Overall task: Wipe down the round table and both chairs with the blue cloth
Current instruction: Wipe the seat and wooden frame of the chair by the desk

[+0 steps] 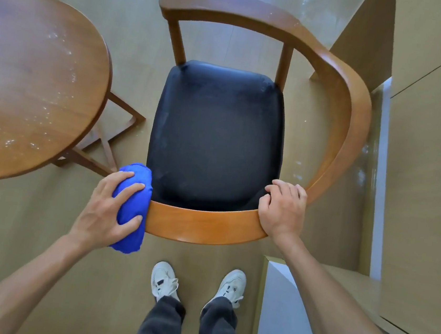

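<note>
Blue cloth (133, 206) was bunched under the left hand (104, 211), pressed on the wooden chair (201, 226) back rail; the right hand (283, 209) gripped that rail. White specks remained on the round counter (31, 85), so wiping looked unfinished.

A wooden chair (216, 144) and round table (31, 85) are seen standing on a tan floor (40, 242). White specks are scattered across the tabletop.
</note>
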A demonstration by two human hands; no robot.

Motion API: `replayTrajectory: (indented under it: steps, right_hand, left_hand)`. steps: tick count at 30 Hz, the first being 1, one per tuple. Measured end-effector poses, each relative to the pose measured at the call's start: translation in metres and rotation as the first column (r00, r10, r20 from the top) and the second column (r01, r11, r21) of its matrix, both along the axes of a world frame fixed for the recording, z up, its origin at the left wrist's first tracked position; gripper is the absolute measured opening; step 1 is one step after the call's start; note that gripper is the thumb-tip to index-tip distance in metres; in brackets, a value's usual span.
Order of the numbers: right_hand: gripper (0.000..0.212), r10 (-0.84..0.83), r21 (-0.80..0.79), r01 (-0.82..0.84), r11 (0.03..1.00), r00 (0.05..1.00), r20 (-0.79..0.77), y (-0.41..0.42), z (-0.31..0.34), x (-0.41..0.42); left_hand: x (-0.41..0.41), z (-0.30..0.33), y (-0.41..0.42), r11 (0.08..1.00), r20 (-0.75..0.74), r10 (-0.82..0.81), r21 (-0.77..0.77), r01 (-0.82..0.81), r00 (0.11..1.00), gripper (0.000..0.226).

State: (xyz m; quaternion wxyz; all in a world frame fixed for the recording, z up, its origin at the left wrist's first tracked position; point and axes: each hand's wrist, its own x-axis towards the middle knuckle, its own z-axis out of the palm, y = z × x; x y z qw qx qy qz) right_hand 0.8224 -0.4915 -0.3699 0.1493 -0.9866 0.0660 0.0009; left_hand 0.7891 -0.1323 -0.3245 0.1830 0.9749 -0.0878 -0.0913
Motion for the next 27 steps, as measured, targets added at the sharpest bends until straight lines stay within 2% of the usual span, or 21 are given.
replayTrajectory:
  steps: [4,7,11,14,16,18,21,24,25,27]
  right_hand:
    - [0.025,0.002,0.008,-0.002,1.0,1.0,0.021,-0.001,-0.003,-0.001]
    - [0.029,-0.018,0.033,0.016,0.999,0.999,0.049,-0.003,-0.002,0.001]
    - [0.039,-0.055,0.24,0.047,0.97,0.998,0.027,-0.005,0.005,0.004]
    - [0.029,-0.089,0.504,0.127,0.854,0.991,-0.099,-0.011,0.023,0.008]
    - [0.026,-0.089,0.535,0.127,0.835,0.991,-0.096,-0.004,0.037,-0.001]
    - [0.043,-0.04,0.413,0.069,0.908,0.996,-0.078,0.024,0.049,-0.02]
    - [0.058,-0.039,0.109,0.047,0.993,0.996,-0.077,0.083,0.05,-0.05]
    - [0.048,-0.018,-0.1,0.019,0.995,1.0,0.013,0.097,0.037,-0.056]
    - [0.043,0.039,-0.131,-0.03,0.991,0.997,0.063,0.089,0.031,-0.057]
    - [0.033,0.252,-0.185,-0.222,0.957,0.955,0.156,0.058,0.023,-0.059]
  left_hand:
    - [-0.016,-0.006,-0.057,1.0,0.101,0.01,-0.02,-0.008,0.995,0.058]
    - [-0.029,-0.011,-0.151,0.992,0.107,0.013,-0.123,0.0,0.994,0.055]
    - [-0.023,-0.003,-0.251,0.984,0.022,0.104,-0.148,-0.099,0.994,0.053]
    - [-0.02,0.003,-0.238,0.954,-0.046,0.122,-0.271,-0.13,0.991,0.052]
    - [-0.015,0.004,-0.206,0.945,0.0,0.141,-0.299,-0.135,0.99,0.052]
    - [0.0,-0.003,-0.168,0.977,0.063,0.167,-0.145,-0.157,0.984,0.053]
    - [0.016,-0.012,-0.135,0.988,0.03,0.099,0.116,-0.102,0.995,0.056]
    - [0.016,-0.023,-0.132,0.975,-0.028,0.01,0.222,-0.004,1.0,0.057]
    - [0.015,-0.026,-0.132,0.973,-0.033,0.011,0.229,-0.003,0.999,0.057]
    - [0.014,-0.029,-0.13,0.972,-0.031,0.018,0.236,-0.01,0.999,0.058]
